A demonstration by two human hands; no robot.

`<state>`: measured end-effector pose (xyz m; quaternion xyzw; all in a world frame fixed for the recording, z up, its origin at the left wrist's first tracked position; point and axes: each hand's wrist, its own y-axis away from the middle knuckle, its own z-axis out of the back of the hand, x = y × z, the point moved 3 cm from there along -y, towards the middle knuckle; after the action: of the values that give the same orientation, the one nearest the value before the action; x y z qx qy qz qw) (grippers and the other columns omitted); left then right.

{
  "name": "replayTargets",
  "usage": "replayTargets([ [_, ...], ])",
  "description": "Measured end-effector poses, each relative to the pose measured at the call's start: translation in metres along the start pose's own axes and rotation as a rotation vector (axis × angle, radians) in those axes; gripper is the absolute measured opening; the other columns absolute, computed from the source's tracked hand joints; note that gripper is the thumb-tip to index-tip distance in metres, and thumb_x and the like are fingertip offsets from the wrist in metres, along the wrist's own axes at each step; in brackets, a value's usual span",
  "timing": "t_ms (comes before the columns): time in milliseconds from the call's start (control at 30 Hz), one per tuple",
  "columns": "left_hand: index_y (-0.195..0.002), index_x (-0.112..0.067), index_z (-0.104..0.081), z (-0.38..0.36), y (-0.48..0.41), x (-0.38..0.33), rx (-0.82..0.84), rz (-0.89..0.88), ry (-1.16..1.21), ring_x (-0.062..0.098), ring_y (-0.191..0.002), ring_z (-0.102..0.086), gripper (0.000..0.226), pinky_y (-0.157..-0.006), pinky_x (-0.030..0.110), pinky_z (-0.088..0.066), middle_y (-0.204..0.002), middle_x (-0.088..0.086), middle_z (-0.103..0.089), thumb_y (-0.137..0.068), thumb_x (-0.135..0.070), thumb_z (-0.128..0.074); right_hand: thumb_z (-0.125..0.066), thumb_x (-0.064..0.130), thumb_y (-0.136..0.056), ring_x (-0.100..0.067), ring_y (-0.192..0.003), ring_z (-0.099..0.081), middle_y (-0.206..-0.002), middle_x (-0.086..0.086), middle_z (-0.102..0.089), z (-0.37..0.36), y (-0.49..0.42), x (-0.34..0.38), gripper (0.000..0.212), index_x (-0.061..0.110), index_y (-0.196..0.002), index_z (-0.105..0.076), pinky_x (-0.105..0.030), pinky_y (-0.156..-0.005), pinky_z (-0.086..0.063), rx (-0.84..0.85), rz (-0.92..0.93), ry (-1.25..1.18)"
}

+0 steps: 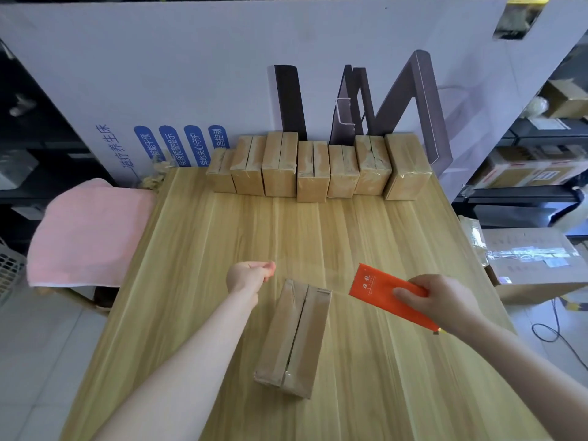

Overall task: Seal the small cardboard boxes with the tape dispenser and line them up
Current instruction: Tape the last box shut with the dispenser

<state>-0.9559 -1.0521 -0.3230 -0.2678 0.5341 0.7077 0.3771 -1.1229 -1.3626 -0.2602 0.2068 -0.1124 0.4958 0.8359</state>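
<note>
Cardboard seam first: the unsealed box (296,338) lies on the surface (381,237) between your hands, its centre slit running toward you, so line the faint clear tape (313,272) up over that slit before you press down. Your left hand (249,275) has its fingers curled together, seemingly pinching the tape's free end beyond the box's far end, while your right hand (445,300) is clamped round the orange tape dispenser (388,291); hold the strip taut and level as you lower it. Once sealed, the box belongs beside the row of taped boxes (311,170) at the far edge.
</note>
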Motion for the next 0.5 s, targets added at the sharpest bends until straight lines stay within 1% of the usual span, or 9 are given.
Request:
replayTargets([
  [67, -0.076, -0.017, -0.071, -0.006, -0.004, 0.011, 0.008, 0.013, 0.004, 0.012, -0.068, -0.061, 0.014, -0.084, 0.032, -0.046, -0.068, 0.0, -0.07, -0.072, -0.021, -0.084, -0.057, 0.063, -0.079, -0.004, -0.047, -0.061, -0.059, 0.015, -0.062, -0.007, -0.005, 0.001, 0.028, 0.037, -0.069, -0.063, -0.018, -0.041, -0.036, 0.01, -0.009, 0.083],
  [100, -0.075, -0.018, -0.071, -0.009, -0.007, 0.015, 0.015, 0.015, 0.0, 0.013, -0.07, -0.062, 0.013, -0.084, 0.032, -0.045, -0.07, 0.0, -0.07, -0.073, -0.022, -0.083, -0.055, 0.065, -0.079, -0.005, -0.045, -0.061, -0.06, 0.015, -0.062, -0.011, -0.008, 0.001, 0.03, 0.038, -0.068, -0.061, -0.017, -0.04, -0.035, 0.021, -0.018, 0.112],
  [200, -0.078, -0.017, -0.072, -0.015, -0.012, 0.025, 0.026, 0.026, -0.031, 0.017, -0.078, -0.063, 0.012, -0.085, 0.031, -0.044, -0.075, 0.001, -0.07, -0.075, -0.023, -0.082, -0.051, 0.066, -0.079, -0.005, -0.04, -0.059, -0.062, 0.012, -0.062, -0.021, -0.014, 0.0, 0.035, 0.034, -0.07, -0.061, -0.017, -0.04, -0.036, 0.033, -0.047, 0.188],
  [233, -0.078, -0.017, -0.072, -0.017, -0.014, 0.029, 0.022, 0.034, -0.034, 0.017, -0.078, -0.062, 0.012, -0.084, 0.031, -0.043, -0.075, 0.001, -0.07, -0.075, -0.023, -0.082, -0.051, 0.066, -0.079, -0.005, -0.041, -0.059, -0.063, 0.011, -0.062, -0.025, -0.015, 0.0, 0.037, 0.032, -0.071, -0.062, -0.018, -0.042, -0.037, 0.031, -0.056, 0.218],
  [300, -0.079, -0.016, -0.072, -0.02, -0.017, 0.037, 0.003, 0.056, -0.021, 0.013, -0.074, -0.062, 0.012, -0.079, 0.03, -0.043, -0.073, -0.001, -0.069, -0.076, -0.023, -0.081, -0.05, 0.065, -0.08, -0.007, -0.05, -0.059, -0.064, 0.01, -0.061, -0.033, -0.018, 0.004, 0.04, 0.028, -0.073, -0.062, -0.02, -0.046, -0.036, 0.032, -0.063, 0.278],
  [367, -0.085, -0.014, -0.073, -0.023, -0.02, 0.045, -0.014, 0.078, 0.013, 0.011, -0.073, -0.063, 0.014, -0.074, 0.029, -0.044, -0.075, -0.002, -0.069, -0.077, -0.022, -0.08, -0.049, 0.064, -0.082, -0.009, -0.057, -0.058, -0.065, 0.011, -0.059, -0.04, -0.02, 0.009, 0.041, 0.026, -0.076, -0.062, -0.021, -0.048, -0.036, 0.032, -0.053, 0.32],
  [433, -0.092, -0.011, -0.073, -0.029, -0.022, 0.05, -0.024, 0.084, 0.024, 0.015, -0.076, -0.065, 0.017, -0.072, 0.029, -0.049, -0.081, 0.0, -0.07, -0.079, -0.021, -0.078, -0.048, 0.063, -0.083, -0.012, -0.063, -0.058, -0.064, 0.011, -0.057, -0.046, -0.021, 0.018, 0.042, 0.024, -0.075, -0.06, -0.022, -0.048, -0.033, 0.034, -0.038, 0.363],
  [500, -0.102, -0.009, -0.072, -0.038, -0.023, 0.057, -0.038, 0.097, 0.019, 0.022, -0.088, -0.066, 0.021, -0.081, 0.033, -0.053, -0.095, 0.005, -0.072, -0.083, -0.019, -0.072, -0.048, 0.062, -0.084, -0.013, -0.061, -0.054, -0.06, 0.012, -0.051, -0.052, -0.021, 0.028, 0.041, 0.024, -0.07, -0.054, -0.022, -0.046, -0.029, 0.04, -0.025, 0.401],
])
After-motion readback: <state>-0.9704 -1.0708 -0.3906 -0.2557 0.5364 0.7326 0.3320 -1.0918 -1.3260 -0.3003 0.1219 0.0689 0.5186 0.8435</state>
